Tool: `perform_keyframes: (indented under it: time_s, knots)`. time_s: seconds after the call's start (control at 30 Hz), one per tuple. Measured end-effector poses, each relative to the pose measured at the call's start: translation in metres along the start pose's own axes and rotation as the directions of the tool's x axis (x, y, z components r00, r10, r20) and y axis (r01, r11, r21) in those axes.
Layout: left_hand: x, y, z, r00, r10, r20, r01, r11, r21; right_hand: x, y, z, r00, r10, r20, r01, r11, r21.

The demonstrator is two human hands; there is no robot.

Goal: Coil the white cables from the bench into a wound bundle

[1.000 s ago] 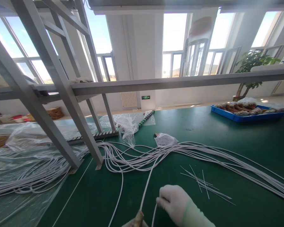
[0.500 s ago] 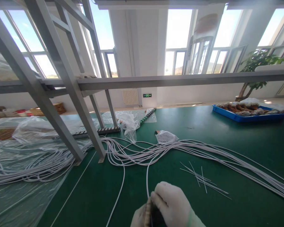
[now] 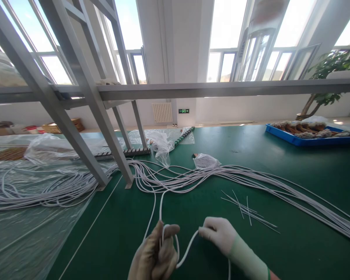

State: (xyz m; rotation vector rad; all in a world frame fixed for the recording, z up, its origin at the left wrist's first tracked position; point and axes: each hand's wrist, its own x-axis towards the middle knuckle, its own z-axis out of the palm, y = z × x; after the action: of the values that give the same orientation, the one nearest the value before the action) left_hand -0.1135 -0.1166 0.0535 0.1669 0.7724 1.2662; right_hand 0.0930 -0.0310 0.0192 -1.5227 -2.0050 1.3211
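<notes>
Both hands have risen into fuller view and drawn apart since a second ago, when only the right glove and a sliver of the left showed at the bottom edge; the single cord between them now hangs in a loop instead of running straight up to the pile. Left hand [image 3: 156, 254], in a tan glove, has its fingers curled shut around a white cable [image 3: 179, 252], with a small turn of it showing over the top of the fist. Right hand [image 3: 218, 234], in a pale glove with a green cuff, pinches the same cable between thumb and fingertips, fingers narrow. From the left fist the cable climbs across the green worktop [image 3: 210, 206] to join the cable bundle [image 3: 251, 181] spread from the plastic sheet [image 3: 26, 237] on the left to the right edge. By the look of it, the coiling of this one cable is barely begun: one turn sits in the fist, most of its length lies out, and the bundle is not coiled. Short cut strands [image 3: 247, 212] lie just right of the hands; a blue tray [image 3: 310, 140] sits far off.
</notes>
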Motion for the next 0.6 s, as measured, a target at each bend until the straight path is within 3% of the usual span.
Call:
perform_keyframes:
  time_s: [0.07, 0.13, 0.17, 0.2, 0.27, 0.33, 0.43, 0.53, 0.6]
  knots:
    - [0.002, -0.006, 0.005, 0.995, -0.092, 0.042, 0.082, 0.978, 0.192, 0.005, -0.012, -0.006, 0.997, -0.009, -0.082, 0.009, 1.0, -0.004]
    - [0.008, -0.017, 0.013, 0.971, -0.202, -0.124, 0.233, 0.913, 0.335, 0.004, -0.028, -0.003, 0.988, -0.06, -0.144, 0.059, 0.998, -0.009]
    - [0.011, -0.022, 0.016, 0.937, -0.228, -0.266, 0.316, 0.877, 0.361, -0.001, -0.036, 0.002, 0.981, -0.096, -0.168, 0.093, 0.995, -0.028]
    - [0.013, -0.026, 0.017, 0.919, -0.178, -0.353, 0.317, 0.864, 0.391, -0.006, -0.042, 0.009, 0.973, -0.142, -0.181, 0.133, 0.989, -0.059]
    - [0.017, -0.03, 0.016, 0.928, -0.056, -0.369, 0.219, 0.882, 0.418, -0.021, -0.046, 0.029, 0.956, -0.248, -0.155, 0.228, 0.964, -0.136]
    - [0.019, -0.027, 0.012, 0.946, 0.016, -0.325, 0.103, 0.933, 0.345, -0.035, -0.037, 0.05, 0.956, -0.289, -0.047, 0.279, 0.948, -0.151]
    - [0.015, -0.012, 0.005, 0.941, 0.072, -0.329, -0.037, 0.993, 0.112, -0.043, -0.005, 0.069, 0.98, -0.176, 0.093, 0.179, 0.984, -0.02]
    - [-0.003, 0.006, -0.002, 0.935, 0.147, -0.323, -0.157, 0.988, -0.005, -0.033, 0.027, 0.059, 0.997, -0.051, 0.062, 0.045, 0.995, 0.093]
    - [-0.017, 0.012, -0.004, 0.938, 0.181, -0.295, -0.157, 0.982, 0.101, -0.02, 0.038, 0.039, 1.0, 0.001, -0.022, 0.002, 0.991, 0.131]
